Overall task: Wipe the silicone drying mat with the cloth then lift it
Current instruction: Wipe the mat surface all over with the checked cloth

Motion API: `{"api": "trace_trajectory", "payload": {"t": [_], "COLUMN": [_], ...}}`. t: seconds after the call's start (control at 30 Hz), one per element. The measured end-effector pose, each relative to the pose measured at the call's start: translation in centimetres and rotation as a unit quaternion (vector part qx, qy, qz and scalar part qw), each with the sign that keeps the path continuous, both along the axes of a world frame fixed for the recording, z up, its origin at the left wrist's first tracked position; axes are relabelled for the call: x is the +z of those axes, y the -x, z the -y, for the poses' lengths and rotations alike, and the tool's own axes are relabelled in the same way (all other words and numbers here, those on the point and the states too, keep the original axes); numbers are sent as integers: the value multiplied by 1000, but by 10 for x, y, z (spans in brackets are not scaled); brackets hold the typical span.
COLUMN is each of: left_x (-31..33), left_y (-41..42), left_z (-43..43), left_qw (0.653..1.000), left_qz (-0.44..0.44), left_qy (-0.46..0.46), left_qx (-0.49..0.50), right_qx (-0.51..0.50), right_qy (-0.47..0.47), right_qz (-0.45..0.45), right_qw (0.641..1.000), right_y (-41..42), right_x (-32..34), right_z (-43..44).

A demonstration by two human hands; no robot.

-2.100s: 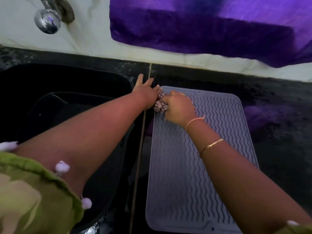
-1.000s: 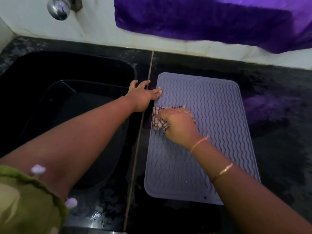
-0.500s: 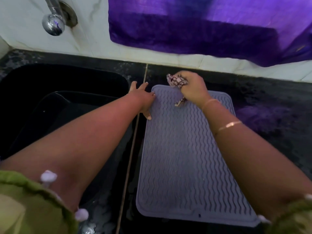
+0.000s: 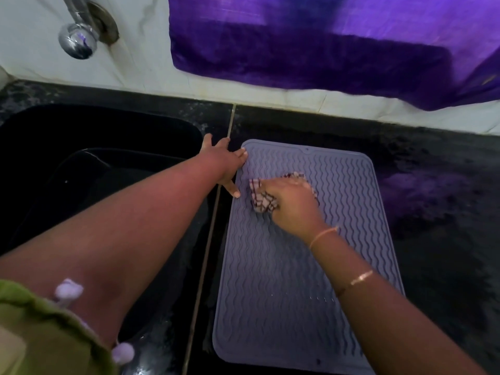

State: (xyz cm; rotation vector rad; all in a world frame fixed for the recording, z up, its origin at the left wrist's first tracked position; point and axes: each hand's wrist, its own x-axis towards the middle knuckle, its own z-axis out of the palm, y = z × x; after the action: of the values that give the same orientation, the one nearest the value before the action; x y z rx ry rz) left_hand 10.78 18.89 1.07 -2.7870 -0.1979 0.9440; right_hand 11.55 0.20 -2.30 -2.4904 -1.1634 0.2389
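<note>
Mat (image 4: 292,266) flat on counter (image 4: 438,239); right hand (image 4: 293,203) presses bunched cloth (image 4: 261,197) onto it; left hand (image 4: 226,163) splayed on mat's left edge.

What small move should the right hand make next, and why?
Probably draw the cloth toward the near end of the mat. The right hand presses it on the far half, while the left hand steadies the mat's left edge.

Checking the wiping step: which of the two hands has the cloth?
The right hand, pressing the checked cloth onto the mat; the left hand only steadies the mat's edge.
</note>
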Motion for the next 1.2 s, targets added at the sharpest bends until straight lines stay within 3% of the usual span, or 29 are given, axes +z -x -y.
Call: {"api": "trace_trajectory", "payload": {"t": [0.13,0.23,0.4,0.57,0.87,1.0,1.07,1.2], "left_x": [1,2,-1,-3,-1,-2,-2,-2], "left_y": [-1,-2,-6,-9,-10,-12,-12,-13], "left_z": [1,3,5,7,9,15,18,19], "left_qw": [1000,1000,999,998,999,995,994,991], "left_qz": [-7,-7,-16,-21,-21,-34,-24,-15], "left_qy": [-4,-3,-29,-50,-42,-92,-107,-130], "left_qx": [5,19,9,22,24,-2,-18,-27], "right_qx": [34,-10,-98,-51,7,37,-2,-98], "right_qy": [27,23,-32,80,-2,-14,-55,-73], "right_qz": [-116,-182,-115,-13,13,-111,-155,-23], "right_qw": [992,983,988,995,1000,993,986,992], "right_y": [2,-22,-73,-56,39,33,16,-43], "right_x": [17,33,27,10,-1,8,17,29], "right_z": [13,-1,-45,-53,9,24,21,3]}}
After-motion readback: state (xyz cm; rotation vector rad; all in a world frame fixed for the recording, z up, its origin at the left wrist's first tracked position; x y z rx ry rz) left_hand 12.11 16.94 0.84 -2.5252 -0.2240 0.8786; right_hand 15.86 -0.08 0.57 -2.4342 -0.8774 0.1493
